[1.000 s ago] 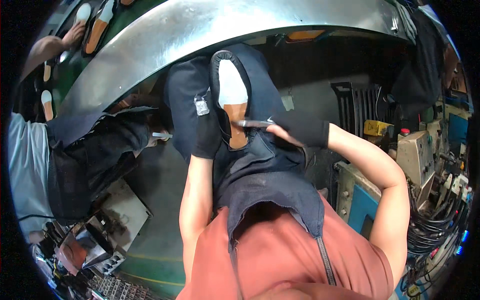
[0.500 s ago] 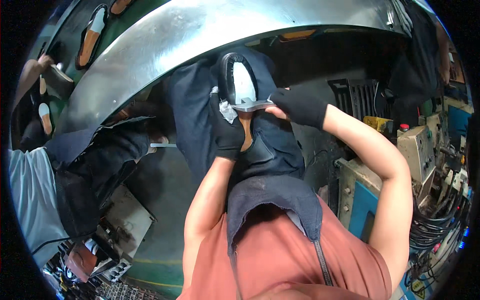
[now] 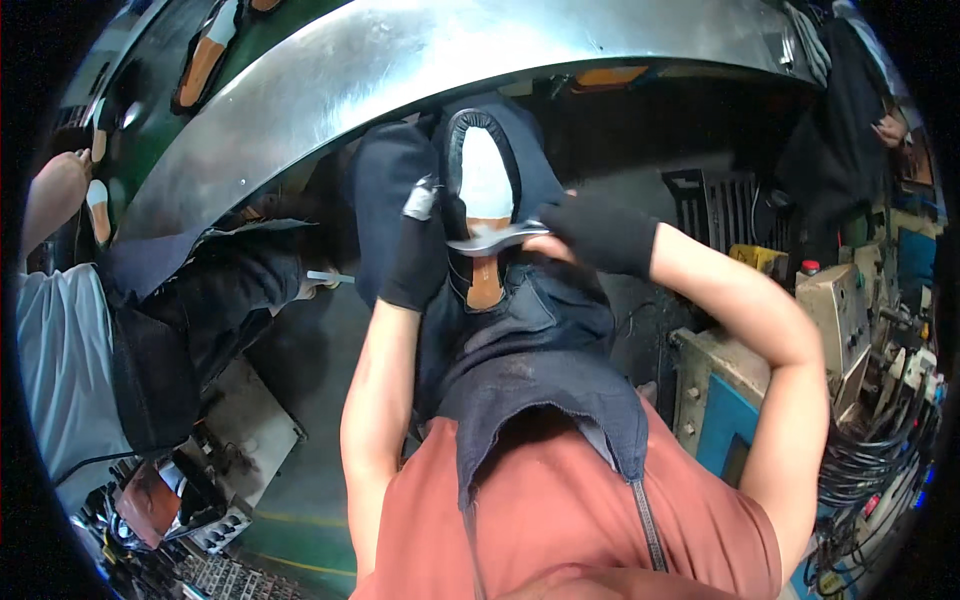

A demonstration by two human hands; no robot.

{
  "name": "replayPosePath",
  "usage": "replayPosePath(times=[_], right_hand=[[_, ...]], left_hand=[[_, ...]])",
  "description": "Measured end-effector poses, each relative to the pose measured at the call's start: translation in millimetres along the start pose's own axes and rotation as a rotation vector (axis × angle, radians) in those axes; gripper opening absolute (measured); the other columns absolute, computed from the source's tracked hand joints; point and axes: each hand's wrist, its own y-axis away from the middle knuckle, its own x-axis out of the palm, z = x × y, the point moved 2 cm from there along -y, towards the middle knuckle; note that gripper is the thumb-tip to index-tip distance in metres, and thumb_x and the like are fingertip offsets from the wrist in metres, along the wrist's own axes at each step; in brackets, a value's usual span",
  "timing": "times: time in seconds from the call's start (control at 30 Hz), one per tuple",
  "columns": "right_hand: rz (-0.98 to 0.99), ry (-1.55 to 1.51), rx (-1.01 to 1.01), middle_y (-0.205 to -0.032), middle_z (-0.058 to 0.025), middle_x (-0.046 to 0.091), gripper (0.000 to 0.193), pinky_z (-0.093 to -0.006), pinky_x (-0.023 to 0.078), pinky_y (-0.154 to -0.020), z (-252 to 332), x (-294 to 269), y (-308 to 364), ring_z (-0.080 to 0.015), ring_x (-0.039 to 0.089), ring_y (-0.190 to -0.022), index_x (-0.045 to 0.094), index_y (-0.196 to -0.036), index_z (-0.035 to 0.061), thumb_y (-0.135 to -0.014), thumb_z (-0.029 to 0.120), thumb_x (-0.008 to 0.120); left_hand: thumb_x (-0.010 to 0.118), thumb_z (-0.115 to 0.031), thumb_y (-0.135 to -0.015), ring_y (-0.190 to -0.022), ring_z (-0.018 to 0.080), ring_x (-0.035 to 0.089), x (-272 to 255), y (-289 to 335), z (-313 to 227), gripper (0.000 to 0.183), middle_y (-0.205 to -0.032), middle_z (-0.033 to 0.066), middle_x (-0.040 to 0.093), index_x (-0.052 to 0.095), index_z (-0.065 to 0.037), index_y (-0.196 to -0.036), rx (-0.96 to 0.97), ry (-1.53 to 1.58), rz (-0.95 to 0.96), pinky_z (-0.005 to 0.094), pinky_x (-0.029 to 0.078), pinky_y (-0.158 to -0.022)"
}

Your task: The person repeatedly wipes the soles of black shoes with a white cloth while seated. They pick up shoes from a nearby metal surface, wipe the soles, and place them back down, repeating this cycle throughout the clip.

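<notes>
A black shoe upper on a last (image 3: 485, 180) lies sole side up across my lap, its toe pointing away from me. White covers the front of its bottom, and tan shows toward the heel. At its left side is my left hand (image 3: 422, 250), in a black fingerless glove with white tape at a fingertip. That hand grips the shoe's edge, and its other fingers are hidden. From the right, my gloved right hand (image 3: 598, 228) is closed around metal pincers (image 3: 492, 238). Their blurred head crosses over the shoe's waist.
A curved metal bench (image 3: 330, 90) arcs in front of my knees. More shoes on lasts (image 3: 205, 65) sit beyond it on a green surface. A co-worker's legs (image 3: 215, 300) are close on my left. On my right stand a control box (image 3: 830, 310) and cables (image 3: 865, 460).
The pincers have come slightly toward me, nearer the heel. My left hand has shifted left, uncovering the tan heel part, and its taped fingertip has moved off the sole. The co-worker's hand has moved.
</notes>
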Motion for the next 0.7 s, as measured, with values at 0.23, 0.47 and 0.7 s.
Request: replayPosePath(times=[0.23,0.47,0.7], right_hand=[[0.102,-0.291,0.339,-0.076,-0.0211,0.062,0.037,-0.0392,0.047,-0.064,26.7,-24.1,45.7,-0.0313,0.062,-0.069,0.063,-0.089,0.0028,-0.096,0.036,0.048],[0.020,-0.075,-0.043,-0.076,-0.0213,0.062,0.035,-0.0426,0.050,-0.065,17.6,-36.3,-19.1,-0.0367,0.063,-0.071,0.063,-0.090,0.0043,-0.092,0.038,0.053],[-0.139,-0.021,-0.019,-0.075,-0.0206,0.062,0.039,-0.0441,0.049,-0.058,19.7,-20.9,-10.2,-0.0387,0.063,-0.069,0.063,-0.082,0.0045,-0.091,0.041,0.053]], left_hand=[[0.054,-0.024,-0.092,-0.113,0.0349,0.055,11.3,-8.6,34.4,0.046,-0.120,0.0244,0.056,0.042,0.000,-0.129,0.301,-0.741,-0.344,0.0366,0.043,-0.093],[0.077,-0.036,-0.072,-0.121,0.0352,0.046,-4.6,-11.3,37.4,0.091,-0.129,0.0250,0.045,0.027,0.002,-0.138,0.176,-0.917,0.075,0.0387,0.039,-0.100],[0.080,-0.029,-0.072,-0.103,0.0231,0.058,1.3,12.2,18.8,0.066,-0.109,0.0142,0.060,0.050,0.001,-0.122,0.107,-0.870,0.151,0.0356,0.046,-0.086]])
